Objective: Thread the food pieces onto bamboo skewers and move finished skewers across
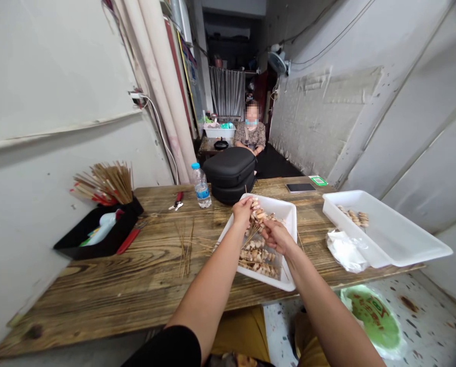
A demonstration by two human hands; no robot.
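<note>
Both my hands work over a white rectangular tray point(289, 211) on a wooden table point(136, 275). My left hand point(243, 210) is closed on pale food pieces point(259, 214) at the top of a bamboo skewer. My right hand point(275, 235) pinches the same skewer lower down. Finished skewers of pale meat pieces point(259, 260) lie in the tray's near half.
A second white tray point(399, 239) with a few food pieces and a plastic bag point(346, 251) sit at right. Loose skewers point(185, 244), a black box of skewers point(101, 229), a water bottle point(202, 186), black cases point(231, 173), a phone point(300, 187). A person point(251, 133) sits far back.
</note>
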